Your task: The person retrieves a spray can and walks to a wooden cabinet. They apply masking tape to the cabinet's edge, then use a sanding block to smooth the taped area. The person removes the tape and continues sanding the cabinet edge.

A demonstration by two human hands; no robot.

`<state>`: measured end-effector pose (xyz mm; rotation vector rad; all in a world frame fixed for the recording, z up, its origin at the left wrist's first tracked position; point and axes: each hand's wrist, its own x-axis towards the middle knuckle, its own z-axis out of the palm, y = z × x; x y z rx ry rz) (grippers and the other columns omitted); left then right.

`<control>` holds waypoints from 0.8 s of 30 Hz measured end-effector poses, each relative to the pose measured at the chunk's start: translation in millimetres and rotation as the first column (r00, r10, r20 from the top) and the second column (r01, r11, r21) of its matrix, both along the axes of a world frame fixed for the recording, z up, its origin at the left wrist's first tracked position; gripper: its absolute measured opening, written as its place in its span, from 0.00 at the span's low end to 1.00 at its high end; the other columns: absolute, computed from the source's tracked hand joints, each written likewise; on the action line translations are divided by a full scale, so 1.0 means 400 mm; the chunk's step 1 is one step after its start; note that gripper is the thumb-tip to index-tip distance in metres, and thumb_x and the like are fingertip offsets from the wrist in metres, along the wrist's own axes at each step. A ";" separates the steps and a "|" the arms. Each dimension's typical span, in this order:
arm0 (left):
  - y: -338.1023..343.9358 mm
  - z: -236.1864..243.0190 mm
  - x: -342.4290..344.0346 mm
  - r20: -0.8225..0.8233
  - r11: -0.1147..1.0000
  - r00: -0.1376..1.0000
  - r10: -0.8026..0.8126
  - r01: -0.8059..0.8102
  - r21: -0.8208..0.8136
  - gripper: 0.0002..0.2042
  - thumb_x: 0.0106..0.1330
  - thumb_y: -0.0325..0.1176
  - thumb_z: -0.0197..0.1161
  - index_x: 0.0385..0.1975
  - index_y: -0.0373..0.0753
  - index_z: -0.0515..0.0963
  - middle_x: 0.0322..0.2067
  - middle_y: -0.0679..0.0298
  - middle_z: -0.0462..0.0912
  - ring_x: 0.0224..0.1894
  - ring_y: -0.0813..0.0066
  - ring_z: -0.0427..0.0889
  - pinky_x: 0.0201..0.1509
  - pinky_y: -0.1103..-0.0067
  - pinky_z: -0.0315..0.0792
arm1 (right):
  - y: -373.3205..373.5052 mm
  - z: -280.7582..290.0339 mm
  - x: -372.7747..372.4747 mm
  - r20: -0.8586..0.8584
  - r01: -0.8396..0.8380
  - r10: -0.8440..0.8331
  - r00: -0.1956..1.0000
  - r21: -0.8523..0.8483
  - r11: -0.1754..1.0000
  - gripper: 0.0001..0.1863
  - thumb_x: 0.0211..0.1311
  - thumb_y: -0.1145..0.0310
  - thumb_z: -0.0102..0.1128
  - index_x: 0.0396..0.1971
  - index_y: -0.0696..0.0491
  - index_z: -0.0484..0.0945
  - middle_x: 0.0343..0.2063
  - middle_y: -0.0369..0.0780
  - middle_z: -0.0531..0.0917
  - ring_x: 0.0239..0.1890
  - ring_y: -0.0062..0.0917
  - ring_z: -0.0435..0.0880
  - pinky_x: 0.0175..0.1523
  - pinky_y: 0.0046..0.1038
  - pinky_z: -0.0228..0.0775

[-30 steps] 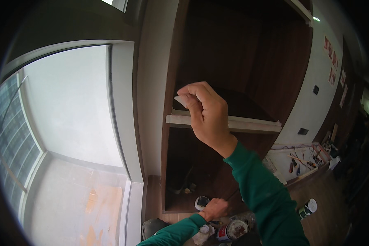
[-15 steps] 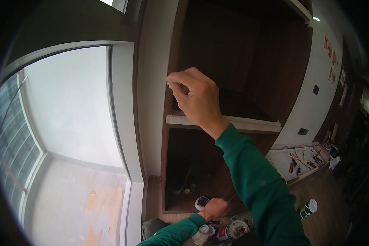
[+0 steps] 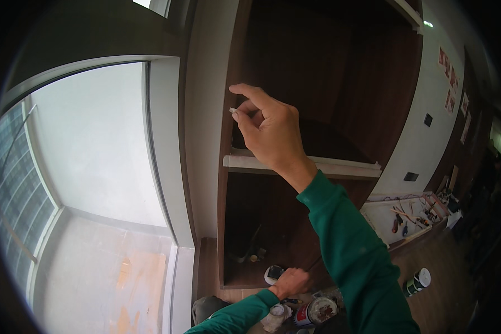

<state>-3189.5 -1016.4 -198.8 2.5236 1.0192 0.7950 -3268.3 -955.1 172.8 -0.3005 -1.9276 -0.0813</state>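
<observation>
My right hand [image 3: 270, 122] is raised before the dark brown wooden cabinet [image 3: 226, 217], close to its left upright. The thumb and curled fingers pinch a small whitish folded piece [image 3: 233, 110], whose material I cannot make out. My index finger stretches away above it. Lower down, my left hand [image 3: 289, 282] hovers or rests by the cabinet's bottom edge, its fingers curled; whatever is in them is hidden. Beside it lies a round white container with a dark inside [image 3: 273, 275]. A pale strip [image 3: 303, 165] covers the shelf's front edge.
An open paint tin [image 3: 322, 309] and a whitish jar [image 3: 276, 317] stand below my left hand. At the right, a shallow white tray [image 3: 381, 225] carries several hand tools, and a green-and-white can [image 3: 417, 281] is on the floor. A white-framed window [image 3: 166, 139] borders the left.
My right index finger has lifted off the whitish piece, which now shows between thumb and fingers. The right hand has shifted slightly right; the left hand has barely moved.
</observation>
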 end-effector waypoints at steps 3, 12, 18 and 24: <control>-0.004 0.008 -0.005 0.008 1.000 1.000 0.002 -0.002 0.002 0.13 0.65 0.40 0.62 0.25 0.38 0.82 0.25 0.48 0.85 0.31 0.45 0.86 0.39 0.57 0.81 | 0.003 -0.007 -0.008 -0.065 -0.010 0.010 0.998 0.008 1.000 0.13 0.60 0.79 0.65 0.45 0.52 0.81 0.25 0.36 0.84 0.20 0.23 0.81 0.28 0.28 0.75; -0.010 0.024 -0.015 -0.036 1.000 0.999 -0.012 0.013 0.020 0.13 0.65 0.40 0.63 0.27 0.37 0.82 0.25 0.48 0.85 0.32 0.45 0.86 0.38 0.57 0.81 | -0.001 -0.003 -0.025 -0.035 0.017 -0.021 0.999 -0.110 0.994 0.16 0.58 0.76 0.68 0.47 0.54 0.77 0.24 0.37 0.83 0.22 0.27 0.83 0.31 0.30 0.76; -0.010 0.016 -0.001 -0.031 1.000 0.999 -0.017 0.017 -0.019 0.13 0.65 0.41 0.62 0.29 0.37 0.83 0.27 0.47 0.85 0.34 0.46 0.87 0.40 0.57 0.81 | 0.007 0.009 -0.006 -0.010 0.112 -0.118 0.993 -0.251 0.962 0.22 0.58 0.69 0.72 0.50 0.54 0.74 0.28 0.41 0.87 0.26 0.33 0.87 0.35 0.36 0.78; -0.002 -0.015 -0.002 0.026 1.000 1.000 -0.011 0.011 0.002 0.13 0.64 0.41 0.62 0.29 0.37 0.84 0.28 0.48 0.86 0.34 0.46 0.87 0.40 0.57 0.81 | 0.001 -0.002 0.018 -0.006 0.213 -0.225 0.974 -0.294 0.932 0.21 0.60 0.65 0.71 0.51 0.54 0.76 0.28 0.40 0.87 0.26 0.32 0.86 0.37 0.37 0.77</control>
